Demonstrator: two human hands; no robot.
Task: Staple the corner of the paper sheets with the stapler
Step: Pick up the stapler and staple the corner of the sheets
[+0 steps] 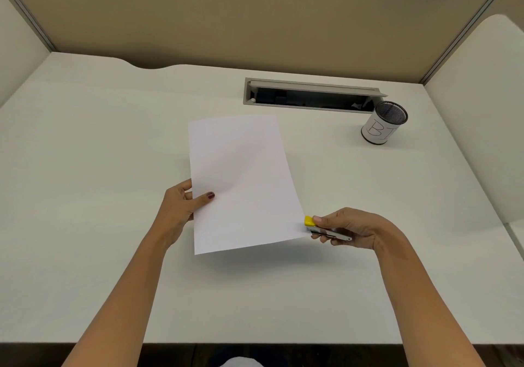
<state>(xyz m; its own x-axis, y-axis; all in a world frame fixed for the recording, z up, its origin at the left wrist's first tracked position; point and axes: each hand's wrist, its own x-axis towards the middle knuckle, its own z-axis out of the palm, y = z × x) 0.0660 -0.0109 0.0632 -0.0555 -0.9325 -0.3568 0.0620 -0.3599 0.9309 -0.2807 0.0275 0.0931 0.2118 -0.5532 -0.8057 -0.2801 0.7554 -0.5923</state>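
Here, above the pale white desk (85, 168), the left hand (177, 210) pinches the nine o'clock edge of the blank white paper sheets (241, 182), thumb on top. At their four o'clock corner the right hand (351, 229) is closed around a small yellow-tipped metal stapler (320, 229). At two o'clock stands a black mesh pen cup (384, 122).

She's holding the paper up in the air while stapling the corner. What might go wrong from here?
The paper sheets are held off the desk by the left hand at one edge only, so they may fan or slip out of alignment.

The stapler in the right hand sits right at the near right corner; the staple might land too close to the edge and tear out.

With nothing backing the stapler, the squeeze could twist it and bend the staple.
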